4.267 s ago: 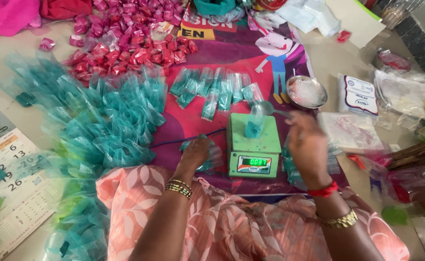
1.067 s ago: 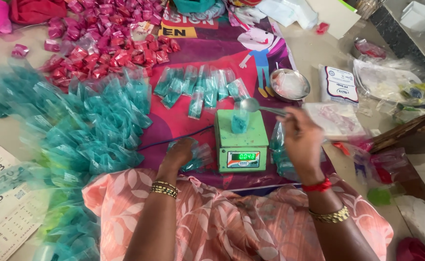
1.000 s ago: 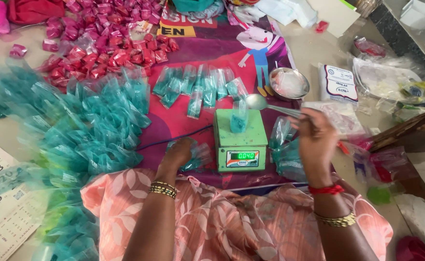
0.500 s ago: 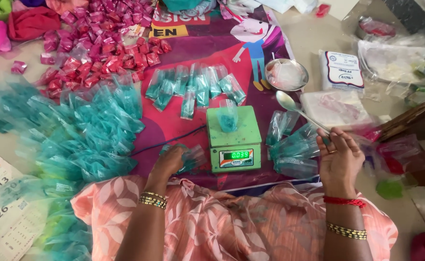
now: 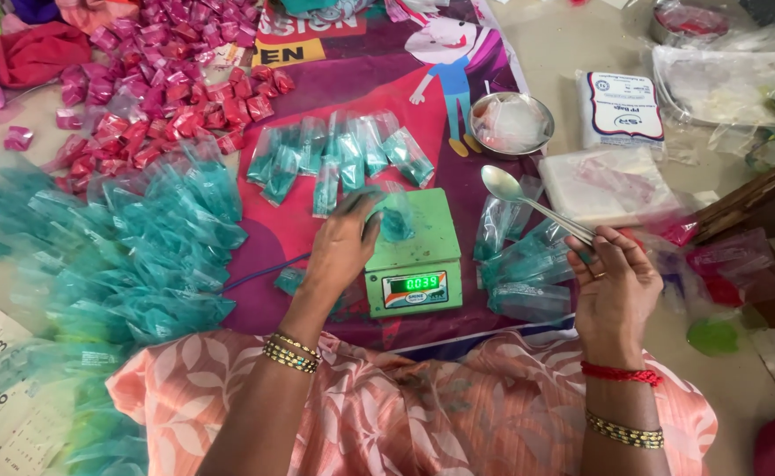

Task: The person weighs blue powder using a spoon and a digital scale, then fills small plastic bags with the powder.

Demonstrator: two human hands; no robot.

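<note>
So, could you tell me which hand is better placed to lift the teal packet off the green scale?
Left hand: it already touches the teal packet on the scale, while the right hand holds a spoon.

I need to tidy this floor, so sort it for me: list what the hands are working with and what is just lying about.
In use:
left hand on the small teal packet
green scale
right hand holding the spoon
filled teal packets

Lying about:
red packets
calendar
white pack
steel bowl

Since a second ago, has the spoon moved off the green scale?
Yes. The spoon in the right hand was over the green scale; now it is held to the scale's right, clear of it.
</note>
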